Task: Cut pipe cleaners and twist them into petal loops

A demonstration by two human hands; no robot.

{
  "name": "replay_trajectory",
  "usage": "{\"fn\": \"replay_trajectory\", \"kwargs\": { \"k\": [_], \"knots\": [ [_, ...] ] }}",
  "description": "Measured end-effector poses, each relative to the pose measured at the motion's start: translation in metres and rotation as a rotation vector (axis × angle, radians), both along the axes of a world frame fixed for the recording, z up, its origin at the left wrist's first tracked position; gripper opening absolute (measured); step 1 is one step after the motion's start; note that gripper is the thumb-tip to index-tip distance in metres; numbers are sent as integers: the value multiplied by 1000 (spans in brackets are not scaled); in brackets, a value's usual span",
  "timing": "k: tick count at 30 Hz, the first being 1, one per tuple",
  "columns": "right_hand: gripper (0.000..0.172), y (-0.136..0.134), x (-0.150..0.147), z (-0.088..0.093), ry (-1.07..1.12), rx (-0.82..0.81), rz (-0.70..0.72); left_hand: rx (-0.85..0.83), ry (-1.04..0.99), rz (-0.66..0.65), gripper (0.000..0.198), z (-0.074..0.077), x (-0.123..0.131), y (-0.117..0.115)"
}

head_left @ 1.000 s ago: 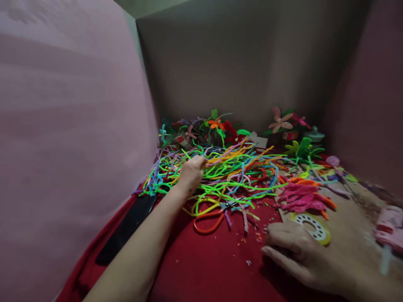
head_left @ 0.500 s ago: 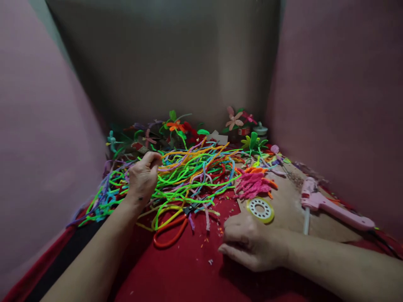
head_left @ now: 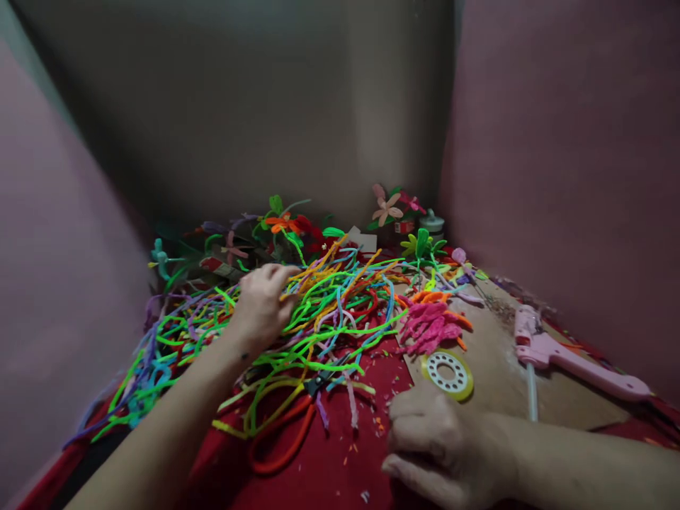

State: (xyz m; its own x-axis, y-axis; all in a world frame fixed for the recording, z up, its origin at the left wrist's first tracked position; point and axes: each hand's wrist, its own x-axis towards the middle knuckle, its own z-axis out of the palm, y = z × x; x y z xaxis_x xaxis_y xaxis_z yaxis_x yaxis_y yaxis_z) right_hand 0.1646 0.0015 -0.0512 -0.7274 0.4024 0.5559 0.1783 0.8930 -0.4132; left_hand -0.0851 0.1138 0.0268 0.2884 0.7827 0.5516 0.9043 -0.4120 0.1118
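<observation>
A tangled heap of fuzzy pipe cleaners (head_left: 324, 312) in green, orange, blue and purple lies before me. Over its left part is my left hand (head_left: 265, 301), palm down, thumb and fingers apart and touching the stems. My right hand (head_left: 438, 439) rests low over the red cloth (head_left: 297, 489), its fingers curled closed; whatever they may hold is hidden. Just beyond that hand lies a yellow tape roll (head_left: 449, 374) with a white core. Scissors (head_left: 281, 443) with orange-red handles lie partly under the near stems.
A pink glue gun (head_left: 574, 361) with a glue stick rests on brown cardboard (head_left: 494, 375) at right. Short pink pipe cleaner pieces (head_left: 430, 326) are bunched beside the heap. Finished pipe cleaner flowers (head_left: 387, 209) stand along the back wall. Small fluff scraps dot the cloth.
My left hand has moved right over the heap, and its pinched fingers have spread. The right hand stays closed near the tape roll. The view has shifted slightly.
</observation>
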Motion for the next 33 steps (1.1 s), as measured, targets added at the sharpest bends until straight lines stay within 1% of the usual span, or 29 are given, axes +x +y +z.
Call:
{"fn": "replay_trajectory", "kwargs": {
  "k": [1, 2, 3, 5, 6, 7, 8, 10, 14, 15, 18, 20, 21, 23, 24, 25, 26, 27, 28, 30, 31, 33],
  "knots": [
    [27, 0, 0, 0, 1, 0, -7, -41, -1, -132, 25, -3, 11, -3],
    [27, 0, 0, -1, 1, 0, -15, -102, -16, -234, 20, -7, 24, -5],
    [28, 0, 0, -1, 1, 2, -22, -171, -14, -296, 16, -13, 37, -6],
    [30, 1, 0, -1, -3, 8, -36, -276, -57, -332, 10, -27, 59, -5],
    [31, 1, 0, -1, -6, 11, -42, -286, -80, -335, 6, -34, 68, -2],
    [32, 1, 0, -2, -8, 13, -47, -300, -99, -341, 5, -40, 74, 0],
    [33, 2, 0, -2, -7, 16, -49, -313, -130, -344, 9, -44, 77, 3],
    [33, 3, 0, -2, 9, 20, -51, -345, -210, -344, 12, -47, 76, 7],
    [29, 4, -1, -3, 45, 6, -31, -441, -404, -332, 11, -38, 59, 6],
    [29, 4, -1, -3, 48, -7, -28, -482, -481, -326, 12, -36, 55, 4],
    [29, 2, -1, -2, 78, -55, -17, -607, -807, -289, 17, -34, 47, -2],
    [27, 0, -1, 1, 111, -110, -8, -622, -944, -270, 16, -35, 46, -5],
    [26, -1, -1, 3, 123, -177, -22, -600, -952, -270, 15, -35, 47, -6],
    [25, 0, -2, 10, 168, -423, -103, -552, -932, -287, 10, -36, 48, -10],
    [25, 2, -3, 13, 211, -642, -150, -512, -892, -316, 7, -36, 49, -12],
    [25, 5, -3, 17, 319, -874, -195, -459, -827, -364, 6, -36, 49, -15],
    [23, 8, -3, 21, 434, -1110, -175, -393, -739, -424, 7, -36, 50, -17],
    [25, 13, -2, 23, 534, -1289, -103, -312, -634, -495, 9, -37, 51, -20],
    [28, 18, -1, 26, 627, -1408, -37, -233, -531, -560, 11, -37, 51, -22],
    [27, 28, 1, 27, 772, -1500, 37, -99, -365, -646, 13, -40, 53, -24],
    [28, 32, 3, 26, 794, -1524, 71, -46, -302, -669, 15, -41, 55, -25],
    [21, 39, 3, 22, 830, -1558, 94, 46, -197, -694, 16, -44, 57, -25]
  ]
}}
